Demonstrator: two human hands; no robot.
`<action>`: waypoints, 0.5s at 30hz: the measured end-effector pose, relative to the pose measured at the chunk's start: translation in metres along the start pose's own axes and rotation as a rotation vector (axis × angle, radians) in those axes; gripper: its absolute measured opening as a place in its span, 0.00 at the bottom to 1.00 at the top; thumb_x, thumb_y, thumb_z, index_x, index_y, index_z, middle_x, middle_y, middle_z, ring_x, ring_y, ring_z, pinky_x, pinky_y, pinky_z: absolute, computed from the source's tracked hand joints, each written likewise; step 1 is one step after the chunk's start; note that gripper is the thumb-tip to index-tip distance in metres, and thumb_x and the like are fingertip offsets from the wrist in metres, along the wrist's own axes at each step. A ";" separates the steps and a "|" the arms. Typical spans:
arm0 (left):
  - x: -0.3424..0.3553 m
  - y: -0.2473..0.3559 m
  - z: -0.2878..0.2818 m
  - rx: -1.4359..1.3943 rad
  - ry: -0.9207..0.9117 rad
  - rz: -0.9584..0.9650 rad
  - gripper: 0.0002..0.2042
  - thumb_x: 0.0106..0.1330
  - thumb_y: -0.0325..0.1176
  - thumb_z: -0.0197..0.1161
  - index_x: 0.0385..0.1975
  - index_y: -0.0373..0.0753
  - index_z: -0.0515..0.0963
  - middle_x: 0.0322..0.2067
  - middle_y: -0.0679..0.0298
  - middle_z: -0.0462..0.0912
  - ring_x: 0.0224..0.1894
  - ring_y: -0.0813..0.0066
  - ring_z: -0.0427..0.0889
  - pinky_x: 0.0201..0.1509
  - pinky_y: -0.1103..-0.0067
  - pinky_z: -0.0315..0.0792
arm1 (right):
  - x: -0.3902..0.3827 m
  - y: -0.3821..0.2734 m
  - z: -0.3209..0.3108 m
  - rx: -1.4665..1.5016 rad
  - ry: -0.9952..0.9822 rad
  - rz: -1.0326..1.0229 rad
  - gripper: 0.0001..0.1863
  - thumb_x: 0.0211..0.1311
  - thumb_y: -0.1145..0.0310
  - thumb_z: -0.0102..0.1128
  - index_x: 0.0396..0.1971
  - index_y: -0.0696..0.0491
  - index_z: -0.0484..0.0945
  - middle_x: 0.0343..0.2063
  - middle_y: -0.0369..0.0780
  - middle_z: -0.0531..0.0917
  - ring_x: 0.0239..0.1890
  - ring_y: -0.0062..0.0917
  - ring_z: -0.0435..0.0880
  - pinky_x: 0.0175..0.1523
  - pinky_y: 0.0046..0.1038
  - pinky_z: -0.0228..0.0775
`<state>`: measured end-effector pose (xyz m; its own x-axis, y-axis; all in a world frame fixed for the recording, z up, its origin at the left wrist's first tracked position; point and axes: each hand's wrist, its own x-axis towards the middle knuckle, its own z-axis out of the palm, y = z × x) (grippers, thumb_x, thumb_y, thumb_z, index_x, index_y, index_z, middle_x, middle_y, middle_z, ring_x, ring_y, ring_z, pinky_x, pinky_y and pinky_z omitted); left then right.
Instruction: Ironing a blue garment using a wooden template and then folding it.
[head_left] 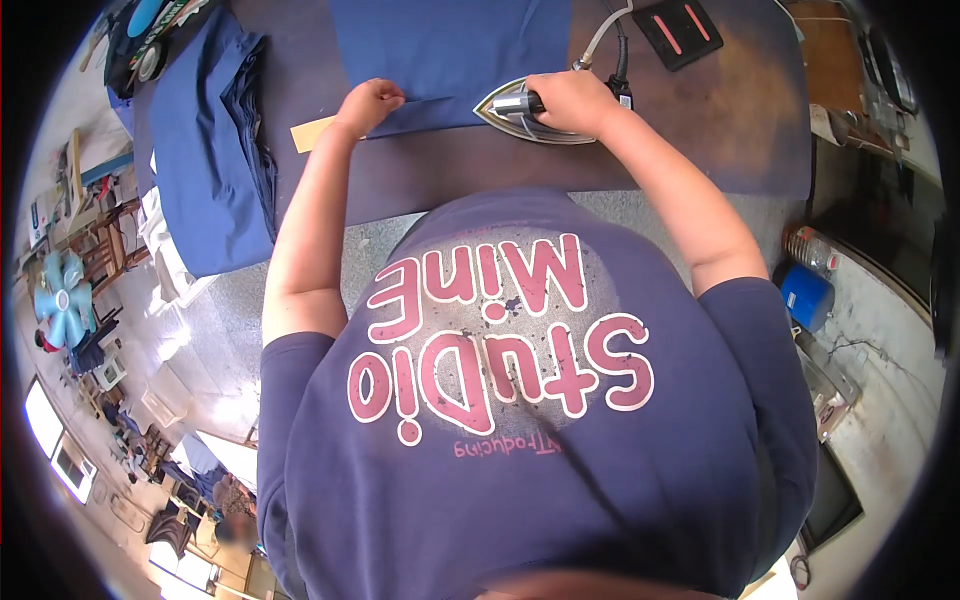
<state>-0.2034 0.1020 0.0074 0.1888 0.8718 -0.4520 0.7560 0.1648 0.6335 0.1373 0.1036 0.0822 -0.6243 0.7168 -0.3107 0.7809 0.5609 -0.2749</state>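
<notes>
A piece of blue cloth (450, 50) lies flat across the ironing table, its near edge folded over in a narrow strip. My right hand (575, 103) is wrapped round the handle of a steam iron (497, 104). The iron sits on the right part of that folded edge, its tip pointing left. At the left end of the fold my left hand (370, 103) is closed, its fingers pinching the cloth's edge. A tan card strip (312, 134) sticks out to the left from beside my left wrist.
A stack of folded blue cloth (208, 150) hangs over the table's left side. At the far right lies a black iron rest (678, 32) with two red bars. The iron's hose and cable (608, 35) run off the far edge. A blue fan (62, 298) stands farther left.
</notes>
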 end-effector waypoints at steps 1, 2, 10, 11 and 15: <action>-0.003 -0.003 -0.008 -0.100 -0.048 -0.115 0.10 0.61 0.36 0.64 0.38 0.40 0.81 0.38 0.63 0.81 0.40 0.71 0.80 0.47 0.75 0.71 | -0.001 0.000 -0.001 0.001 -0.002 0.005 0.11 0.51 0.66 0.58 0.34 0.53 0.75 0.28 0.43 0.83 0.34 0.39 0.83 0.39 0.40 0.76; -0.004 -0.005 -0.012 -0.100 -0.053 -0.112 0.10 0.61 0.36 0.64 0.38 0.40 0.81 0.38 0.63 0.81 0.40 0.71 0.80 0.47 0.75 0.71 | -0.002 0.000 -0.001 0.004 0.004 0.001 0.11 0.51 0.66 0.59 0.34 0.53 0.74 0.28 0.43 0.83 0.33 0.39 0.83 0.39 0.40 0.76; -0.002 -0.002 -0.020 -0.043 -0.149 -0.025 0.16 0.58 0.35 0.67 0.42 0.33 0.78 0.37 0.60 0.82 0.43 0.72 0.79 0.52 0.78 0.70 | -0.003 0.002 -0.002 -0.006 0.052 -0.019 0.12 0.50 0.65 0.60 0.33 0.52 0.73 0.29 0.41 0.82 0.34 0.38 0.83 0.38 0.39 0.75; 0.000 -0.001 -0.019 -0.044 -0.151 -0.023 0.16 0.58 0.35 0.67 0.42 0.33 0.78 0.37 0.60 0.82 0.43 0.72 0.79 0.52 0.78 0.70 | -0.004 0.000 -0.003 -0.017 0.033 -0.005 0.11 0.50 0.65 0.60 0.33 0.52 0.73 0.29 0.42 0.83 0.34 0.38 0.83 0.38 0.38 0.75; 0.009 -0.003 -0.017 -0.002 -0.225 -0.017 0.16 0.57 0.36 0.68 0.42 0.33 0.78 0.39 0.59 0.82 0.44 0.70 0.80 0.52 0.77 0.71 | -0.006 -0.004 -0.007 -0.041 0.012 0.031 0.11 0.50 0.64 0.59 0.33 0.52 0.74 0.30 0.42 0.83 0.35 0.38 0.83 0.39 0.39 0.75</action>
<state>-0.2147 0.1175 0.0120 0.3113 0.7438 -0.5915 0.7590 0.1800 0.6257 0.1381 0.1001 0.0920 -0.5996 0.7391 -0.3070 0.8003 0.5546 -0.2280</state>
